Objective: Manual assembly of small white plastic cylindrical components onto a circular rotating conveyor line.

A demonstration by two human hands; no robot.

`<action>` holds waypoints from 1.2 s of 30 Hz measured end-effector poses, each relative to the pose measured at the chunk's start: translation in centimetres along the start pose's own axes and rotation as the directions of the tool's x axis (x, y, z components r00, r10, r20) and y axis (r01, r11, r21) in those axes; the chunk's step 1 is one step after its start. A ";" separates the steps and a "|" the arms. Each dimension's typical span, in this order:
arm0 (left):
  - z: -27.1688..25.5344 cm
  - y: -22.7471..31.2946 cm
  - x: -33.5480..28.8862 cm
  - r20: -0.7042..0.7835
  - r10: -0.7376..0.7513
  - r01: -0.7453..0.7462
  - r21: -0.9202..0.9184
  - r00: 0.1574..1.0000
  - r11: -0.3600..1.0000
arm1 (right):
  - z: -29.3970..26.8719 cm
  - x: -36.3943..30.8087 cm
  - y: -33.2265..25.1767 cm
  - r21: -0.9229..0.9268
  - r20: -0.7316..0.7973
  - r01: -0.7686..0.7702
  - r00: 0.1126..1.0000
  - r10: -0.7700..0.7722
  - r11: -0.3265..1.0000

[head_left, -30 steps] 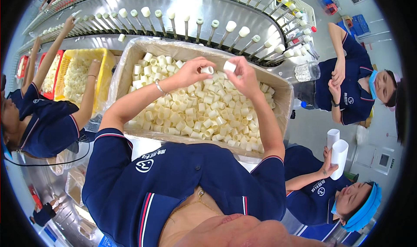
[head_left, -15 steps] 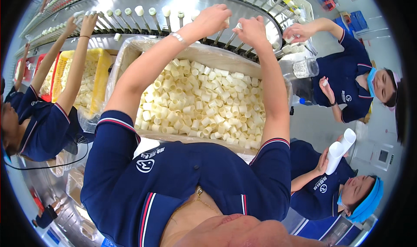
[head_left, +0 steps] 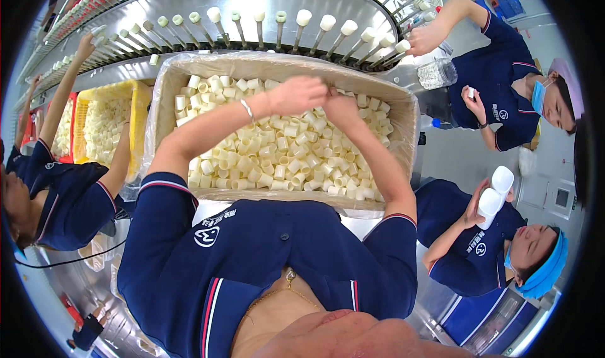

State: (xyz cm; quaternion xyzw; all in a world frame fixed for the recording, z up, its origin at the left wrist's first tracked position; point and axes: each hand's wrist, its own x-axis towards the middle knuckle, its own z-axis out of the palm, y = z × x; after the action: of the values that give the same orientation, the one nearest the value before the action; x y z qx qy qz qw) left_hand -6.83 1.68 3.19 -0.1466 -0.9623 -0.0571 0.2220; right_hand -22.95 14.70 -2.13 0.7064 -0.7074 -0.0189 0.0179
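Note:
Both my hands are over an open carton (head_left: 183,68) lined with clear plastic and full of short cream-coloured plastic tubes (head_left: 277,159). My left hand (head_left: 299,95), with a white bracelet at its wrist, is above the tubes near the carton's far side. Its fingertips are smeared by motion. Close against it on the right is my right hand (head_left: 342,109), bent downward, its fingers mostly hidden. What either hand holds, if anything, cannot be made out. Beyond the carton, metal rods (head_left: 259,33) stand in a curved row, several topped with white tubes (head_left: 328,23).
Left of the carton stands a yellow basket (head_left: 142,99) of similar tubes, where a co-worker (head_left: 63,181) reaches in. Another co-worker (head_left: 498,74) works at the rods on the right, near a clear jar (head_left: 437,74). A third holds white cylinders (head_left: 495,200) at the lower right.
My hands have come back from the rods to above the tubes and drawn together. White tubes now show on the rods where they were. The right-hand co-worker's raised hand has shifted at the rods.

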 end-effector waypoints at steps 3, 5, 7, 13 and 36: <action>4.9 1.5 -2.6 0.100 -0.247 0.258 -0.116 0.964 0.959 | 2.0 1.4 -1.5 -0.134 0.032 -0.046 0.998 0.050 0.990; 6.7 1.4 -3.1 0.154 -0.351 0.363 -0.056 0.924 0.930 | 0.4 2.2 -2.7 -0.166 0.208 -0.051 0.974 0.085 0.985; 7.7 0.7 -3.0 0.200 -0.445 0.453 0.005 0.873 0.892 | -0.3 2.4 -2.9 -0.127 0.301 -0.038 0.951 0.074 0.991; 6.7 0.5 -1.8 0.403 -0.468 0.503 0.024 0.786 0.864 | -1.1 1.7 -0.8 0.126 0.314 -0.174 0.941 0.127 0.977; -11.5 -3.5 -4.2 -0.078 -0.773 0.622 -0.545 0.630 0.562 | -15.5 10.2 0.5 0.483 -0.418 0.261 0.908 -0.042 0.836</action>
State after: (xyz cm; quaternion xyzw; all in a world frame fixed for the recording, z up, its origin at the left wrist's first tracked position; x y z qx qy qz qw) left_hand 0.43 -4.73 11.45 0.2134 -0.8473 -0.3940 0.2850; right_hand -22.61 4.45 13.38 0.7277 -0.6076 0.3159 -0.0379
